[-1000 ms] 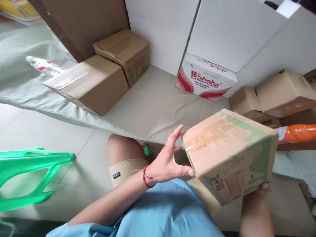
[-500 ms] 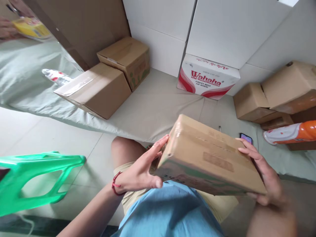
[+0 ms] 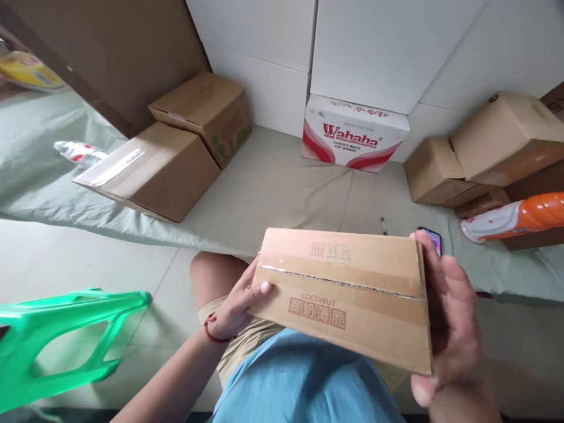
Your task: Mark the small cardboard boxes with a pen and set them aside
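I hold a taped brown cardboard box point(image 3: 348, 294) printed "COCONUT" over my lap, its sealed top seam facing me. My left hand point(image 3: 238, 305), with a red cord at the wrist, grips the box's left end, thumb on the top face. My right hand point(image 3: 449, 323) is wrapped round the right end, fingers over the edge and thumb low near the front corner. Both hands are closed on the box.
A low cloth-covered platform point(image 3: 282, 194) carries two brown boxes point(image 3: 176, 147) at left, a white and red Wahaha carton point(image 3: 355, 138), more brown boxes point(image 3: 480, 158) at right, an orange bottle point(image 3: 515, 220), a phone point(image 3: 430, 236) and a pen point(image 3: 383, 225). A green plastic stool point(image 3: 66, 341) stands at left.
The box has been turned in my hands from a tilted, green-printed side to its taped top facing me. My right hand came from underneath to grip the right end.
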### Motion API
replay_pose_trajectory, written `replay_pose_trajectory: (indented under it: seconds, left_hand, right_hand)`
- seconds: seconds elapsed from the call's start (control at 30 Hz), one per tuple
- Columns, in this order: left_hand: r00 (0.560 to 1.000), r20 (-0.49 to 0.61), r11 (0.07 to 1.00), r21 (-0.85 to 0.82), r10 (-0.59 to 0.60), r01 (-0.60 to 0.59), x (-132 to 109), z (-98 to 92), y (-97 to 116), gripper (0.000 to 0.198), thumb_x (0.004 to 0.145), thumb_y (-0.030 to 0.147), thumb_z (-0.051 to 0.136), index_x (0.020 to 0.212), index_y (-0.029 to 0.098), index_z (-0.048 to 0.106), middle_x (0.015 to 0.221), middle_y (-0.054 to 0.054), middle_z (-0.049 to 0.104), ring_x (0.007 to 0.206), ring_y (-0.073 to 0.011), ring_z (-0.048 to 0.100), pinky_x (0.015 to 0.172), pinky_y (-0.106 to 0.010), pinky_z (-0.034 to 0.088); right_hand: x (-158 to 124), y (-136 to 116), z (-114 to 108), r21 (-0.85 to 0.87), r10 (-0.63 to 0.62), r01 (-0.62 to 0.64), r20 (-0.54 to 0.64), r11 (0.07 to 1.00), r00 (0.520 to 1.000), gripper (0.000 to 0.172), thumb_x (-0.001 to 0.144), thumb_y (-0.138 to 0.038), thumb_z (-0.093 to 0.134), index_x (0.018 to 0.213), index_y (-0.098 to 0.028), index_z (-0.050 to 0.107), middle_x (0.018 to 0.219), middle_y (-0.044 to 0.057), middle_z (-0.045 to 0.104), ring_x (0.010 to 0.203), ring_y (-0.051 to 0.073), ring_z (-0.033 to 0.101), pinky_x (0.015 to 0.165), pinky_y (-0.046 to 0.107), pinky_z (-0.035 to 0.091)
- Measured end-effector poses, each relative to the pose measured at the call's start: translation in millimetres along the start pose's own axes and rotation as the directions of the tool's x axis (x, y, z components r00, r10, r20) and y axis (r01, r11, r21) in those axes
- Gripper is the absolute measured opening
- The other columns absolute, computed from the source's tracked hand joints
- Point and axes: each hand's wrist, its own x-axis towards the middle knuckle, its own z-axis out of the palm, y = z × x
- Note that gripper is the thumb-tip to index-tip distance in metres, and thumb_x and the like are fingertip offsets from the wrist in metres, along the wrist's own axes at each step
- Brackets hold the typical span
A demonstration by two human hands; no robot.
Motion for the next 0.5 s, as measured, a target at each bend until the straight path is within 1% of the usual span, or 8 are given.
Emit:
replay_pose_trajectory:
  seconds: [0.07, 0.13, 0.17, 0.23, 0.3, 0.37, 0.43, 0.5]
  left_hand:
    - [1.000, -0.015, 1.000, 0.029, 0.011, -0.010, -3, 8.2, 0, 0.078, 0.087, 0.055, 0.085, 0.156, 0.032, 0.056, 0.153, -0.012, 0.068, 0.139, -0.0419, 0.067, 0.109, -0.052, 0.062]
    - [0.998, -0.014, 0.991, 0.117, 0.061, -0.059, -7, 15.7, 2, 0.076, 0.085, 0.051, 0.089, 0.152, 0.032, 0.058, 0.158, -0.011, 0.064, 0.142, -0.0406, 0.064, 0.110, -0.049, 0.062]
    - [0.995, -0.001, 0.980, 0.177, 0.096, -0.094, -8, 19.2, 4, 0.077, 0.084, 0.048, 0.092, 0.151, 0.032, 0.058, 0.161, -0.011, 0.061, 0.145, -0.0402, 0.062, 0.112, -0.048, 0.060]
    - [0.979, 0.050, 0.931, 0.304, 0.195, -0.201, -9, 25.9, 10, 0.080, 0.083, 0.041, 0.094, 0.153, 0.033, 0.058, 0.170, -0.013, 0.051, 0.154, -0.0408, 0.053, 0.120, -0.050, 0.055]
    - [0.941, 0.144, 0.843, 0.417, 0.306, -0.338, -7, 31.7, 18, 0.084, 0.084, 0.034, 0.093, 0.158, 0.034, 0.055, 0.178, -0.013, 0.039, 0.164, -0.0419, 0.038, 0.130, -0.055, 0.043]
    - [0.885, 0.265, 0.731, 0.500, 0.382, -0.465, -4, 36.0, 26, 0.087, 0.086, 0.029, 0.091, 0.163, 0.034, 0.051, 0.182, -0.013, 0.031, 0.171, -0.0421, 0.024, 0.136, -0.060, 0.032]
    - [0.840, 0.355, 0.633, 0.552, 0.410, -0.542, -2, 38.8, 30, 0.092, 0.087, 0.027, 0.090, 0.167, 0.035, 0.045, 0.183, -0.014, 0.029, 0.172, -0.0423, 0.019, 0.137, -0.063, 0.028]
    - [0.816, 0.398, 0.550, 0.604, 0.420, -0.577, -2, 40.0, 28, 0.095, 0.090, 0.026, 0.088, 0.171, 0.034, 0.040, 0.183, -0.015, 0.028, 0.171, -0.0415, 0.022, 0.136, -0.062, 0.031]
  right_hand:
    - [2, 0, 8, 0.091, -0.055, 0.061, -0.071, 0.994, 0.996, 0.132, 0.058, -0.101, 0.076, 0.171, -0.049, 0.034, 0.183, 0.000, 0.030, 0.170, 0.042, 0.024, 0.133, 0.068, 0.036]
    - [5, 3, 15, 0.178, 0.003, 0.034, -0.202, 0.983, 0.979, 0.116, 0.069, -0.106, 0.060, 0.167, -0.044, 0.047, 0.180, 0.000, 0.036, 0.170, 0.040, 0.026, 0.134, 0.067, 0.032]
    - [6, 7, 18, 0.248, 0.094, -0.025, -0.272, 0.968, 0.958, 0.106, 0.078, -0.105, 0.049, 0.162, -0.042, 0.055, 0.179, 0.000, 0.040, 0.169, 0.038, 0.029, 0.134, 0.066, 0.033]
    - [7, 18, 22, 0.442, 0.367, -0.199, -0.334, 0.875, 0.868, 0.084, 0.096, -0.093, 0.035, 0.148, -0.037, 0.069, 0.167, 0.003, 0.057, 0.161, 0.036, 0.047, 0.128, 0.064, 0.044]
    - [7, 33, 23, 0.609, 0.615, -0.371, -0.254, 0.701, 0.746, 0.067, 0.103, -0.079, 0.037, 0.129, -0.033, 0.078, 0.138, 0.007, 0.078, 0.139, 0.035, 0.069, 0.114, 0.061, 0.058]
    - [5, 51, 20, 0.672, 0.720, -0.464, -0.150, 0.577, 0.677, 0.057, 0.102, -0.074, 0.046, 0.114, -0.031, 0.081, 0.105, 0.007, 0.084, 0.112, 0.035, 0.081, 0.099, 0.058, 0.066]
    - [2, 67, 12, 0.695, 0.731, -0.471, -0.115, 0.543, 0.673, 0.048, 0.100, -0.070, 0.055, 0.109, -0.032, 0.082, 0.091, 0.004, 0.083, 0.092, 0.033, 0.083, 0.087, 0.055, 0.070]
    - [-2, 79, 3, 0.718, 0.696, -0.425, -0.114, 0.551, 0.709, 0.035, 0.095, -0.064, 0.067, 0.104, -0.034, 0.084, 0.083, 0.001, 0.081, 0.074, 0.030, 0.081, 0.072, 0.050, 0.071]
